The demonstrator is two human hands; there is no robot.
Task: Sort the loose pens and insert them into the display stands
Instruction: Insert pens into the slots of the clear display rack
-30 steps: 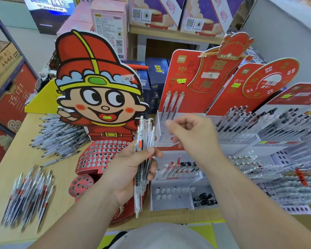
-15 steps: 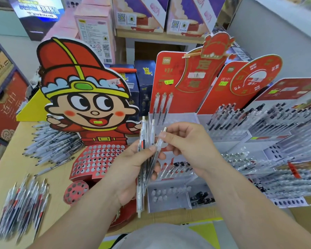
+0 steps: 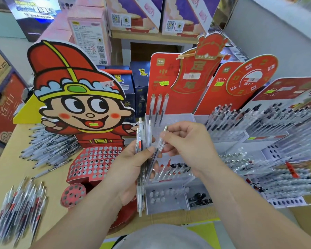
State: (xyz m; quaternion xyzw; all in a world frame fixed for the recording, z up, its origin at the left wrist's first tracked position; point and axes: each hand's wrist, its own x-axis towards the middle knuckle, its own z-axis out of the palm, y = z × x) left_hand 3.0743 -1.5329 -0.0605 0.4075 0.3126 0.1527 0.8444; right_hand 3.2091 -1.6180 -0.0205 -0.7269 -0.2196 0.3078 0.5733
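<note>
L hand point(image 3: 131, 169) is curled round a bunch of pens point(image 3: 142, 135), thumb across the front, so the bunch stands straight up in front of the person, just over the clear stand point(image 3: 169, 203) w/ its rows of small holes. R hand point(image 3: 187, 146) pinches one pen point(image 3: 157, 150) near its top end w/ thumb & fingertips. That pen leans, & its low end sits in the bunch by the L thumb, so it looks like it is being picked out, not yet free. More loose pens point(image 3: 50, 150) lie in heaps on the table point(image 3: 4, 178) to the L, next to the cartoon stand point(image 3: 95, 162), which also has lots of holes. These pens are prob. very light, thin & stiff, made of smooth see-thru plastic, so they can slip or roll if held loose. They won't bend, but a hard push could crack one or hurt the tip. Best spot to hold: near the top to pull it out, then approx. mid-barrel w/ 2 fingers & thumb to aim the tip into a hole. Go soft, as the holes look small & the stand looks light enough to shift. L hand needs a snug squeeze or the rest of the bunch may slide down.
</note>
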